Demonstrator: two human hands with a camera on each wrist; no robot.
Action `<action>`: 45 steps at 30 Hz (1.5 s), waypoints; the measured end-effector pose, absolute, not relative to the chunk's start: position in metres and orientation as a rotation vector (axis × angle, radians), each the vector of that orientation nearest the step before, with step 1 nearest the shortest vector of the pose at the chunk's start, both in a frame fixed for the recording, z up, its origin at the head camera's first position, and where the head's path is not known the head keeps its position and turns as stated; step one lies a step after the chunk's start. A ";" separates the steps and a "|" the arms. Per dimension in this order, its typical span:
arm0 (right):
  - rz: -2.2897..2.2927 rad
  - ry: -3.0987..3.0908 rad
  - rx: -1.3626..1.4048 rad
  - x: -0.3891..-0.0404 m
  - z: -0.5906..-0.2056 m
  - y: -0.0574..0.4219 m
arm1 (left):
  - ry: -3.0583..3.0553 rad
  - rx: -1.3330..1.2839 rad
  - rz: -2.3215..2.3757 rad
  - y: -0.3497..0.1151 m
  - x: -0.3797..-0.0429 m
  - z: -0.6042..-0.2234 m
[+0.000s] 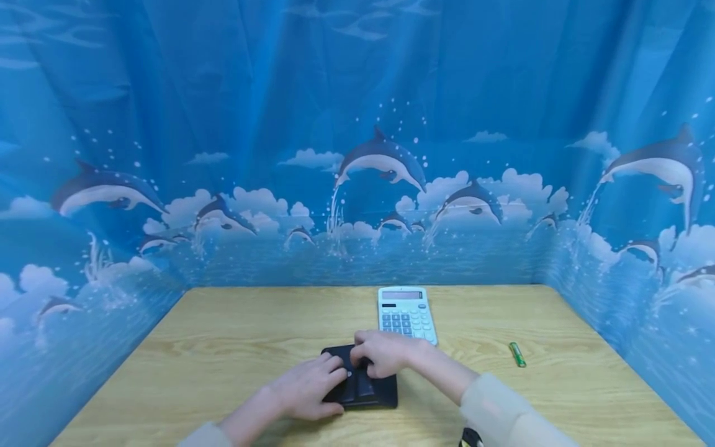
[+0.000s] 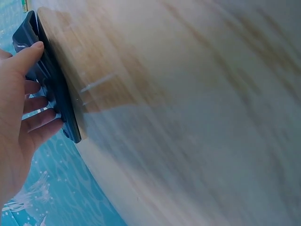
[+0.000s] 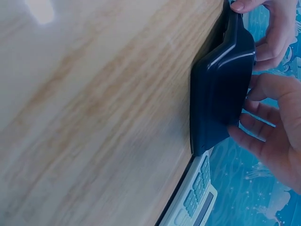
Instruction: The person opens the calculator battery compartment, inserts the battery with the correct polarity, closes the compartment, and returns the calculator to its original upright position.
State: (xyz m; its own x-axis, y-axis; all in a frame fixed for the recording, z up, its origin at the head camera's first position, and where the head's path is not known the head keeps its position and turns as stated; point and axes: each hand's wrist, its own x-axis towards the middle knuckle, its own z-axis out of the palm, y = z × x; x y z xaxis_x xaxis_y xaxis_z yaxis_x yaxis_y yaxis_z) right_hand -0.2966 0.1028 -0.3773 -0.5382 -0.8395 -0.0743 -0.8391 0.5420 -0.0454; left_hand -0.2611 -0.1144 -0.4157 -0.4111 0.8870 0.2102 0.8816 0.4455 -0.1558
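Note:
A black leather-like case [image 1: 385,391] with a small round snap lies on the table in the head view. My left hand [image 1: 313,386] holds its left side, thumb at the near edge and fingers over the top. From above, my right hand [image 1: 385,352] bends its fingers onto the upper middle of the case, beside a raised strap or flap; its grip there is partly hidden. The left wrist view shows the left thumb on the rim of the case [image 2: 70,117]. In the right wrist view, the right fingertips touch the top of the case [image 3: 221,103].
Just behind the case lies a light blue calculator [image 1: 404,313]. A green battery [image 1: 517,354] rests farther right on the wooden table [image 1: 251,329]. A black and yellow item [image 1: 470,438] shows partly below the right sleeve. A blue dolphin-print curtain [image 1: 357,81] encloses the back and sides.

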 end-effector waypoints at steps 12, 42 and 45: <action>-0.087 2.639 -1.414 -0.299 -0.374 0.103 | -2.490 -1.502 -0.002 -0.114 -0.261 -0.415; -0.323 2.704 -1.332 -0.300 -0.382 0.104 | -2.586 -1.450 0.000 -0.111 -0.258 -0.410; -0.327 2.724 -1.323 -0.300 -0.383 0.104 | -2.582 -1.452 0.005 -0.111 -0.257 -0.411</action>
State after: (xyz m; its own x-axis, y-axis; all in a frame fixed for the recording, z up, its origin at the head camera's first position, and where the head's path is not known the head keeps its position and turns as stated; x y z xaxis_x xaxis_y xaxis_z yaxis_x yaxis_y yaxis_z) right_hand -0.2995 0.1037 -0.3825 -0.6187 -0.7856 0.0073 -0.7650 0.6003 -0.2331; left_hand -0.2574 -0.1110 -0.4108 -0.5072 0.8480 0.1536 0.8474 0.5232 -0.0901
